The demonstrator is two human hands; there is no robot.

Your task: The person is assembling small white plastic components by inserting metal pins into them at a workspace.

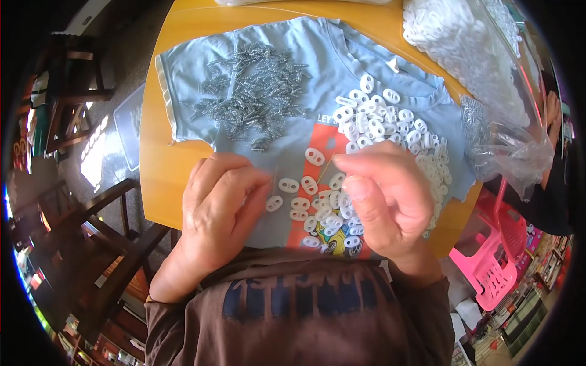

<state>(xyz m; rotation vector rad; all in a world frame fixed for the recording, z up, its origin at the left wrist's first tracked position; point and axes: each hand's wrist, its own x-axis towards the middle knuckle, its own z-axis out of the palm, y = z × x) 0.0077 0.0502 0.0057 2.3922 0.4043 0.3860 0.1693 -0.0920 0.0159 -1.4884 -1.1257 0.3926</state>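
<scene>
My left hand (pixel 221 204) hovers over the lower left of a light blue T-shirt (pixel 287 110) spread on the table. Its fingers are curled in and its thumb side faces right; anything inside the grip is hidden. Across from it, my right hand (pixel 390 198) bends thumb and forefinger toward each other above the white pieces; what they pinch, if anything, does not show clearly. Between the hands lie several loose white oval two-hole plastic pieces (pixel 289 185). A larger pile of the same pieces (pixel 373 119) sits behind my right hand. Small metal springs (pixel 256 91) are heaped at the shirt's upper left.
Beneath the shirt is a yellow-brown table (pixel 183 183) with a curved edge. A clear bag of white pieces (pixel 452 49) stands at the far right, beside a plastic bag with metal springs (pixel 476 119). A pink plastic chair (pixel 494 256) is at right, dark wooden chairs (pixel 110 256) at left.
</scene>
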